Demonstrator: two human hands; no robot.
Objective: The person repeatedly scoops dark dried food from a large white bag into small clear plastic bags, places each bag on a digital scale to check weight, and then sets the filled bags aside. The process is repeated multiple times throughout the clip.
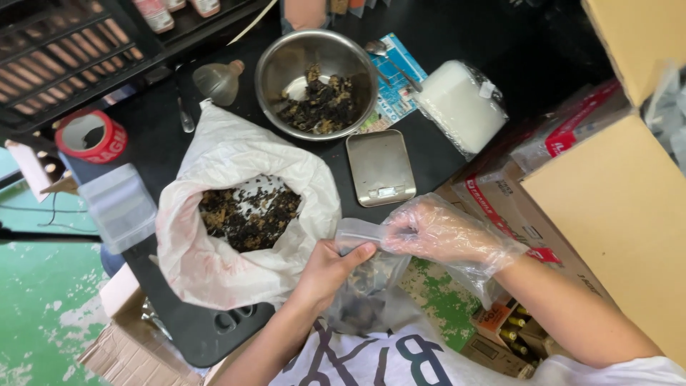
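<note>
1. My left hand [330, 266], bare, lower centre of frame: closed on the mouth of a small clear bag [364, 279], thumb pressed over its top edge.
2. My right hand [437, 232], in a loose clear plastic glove, just right of the left: fingers pinched shut on the same bag's top edge. Both hands touch the bag at its mouth.
3. The small clear bag hangs below my hands, in front of my shirt, with dark dried pieces in it.
4. Big white sack [236, 236], left of centre on the black table [157, 143], mouth rolled open, same dark dried stuff inside. It sits just left of my left hand.
5. Steel bowl [316, 82], top centre, holds more of the dark pieces.
6. Small flat scale [381, 168], centre, between bowl and my hands, nothing on its pan.
7. Red tape roll [91, 136], upper left edge of table.
8. Cardboard boxes [614, 207] on the right side of frame.
</note>
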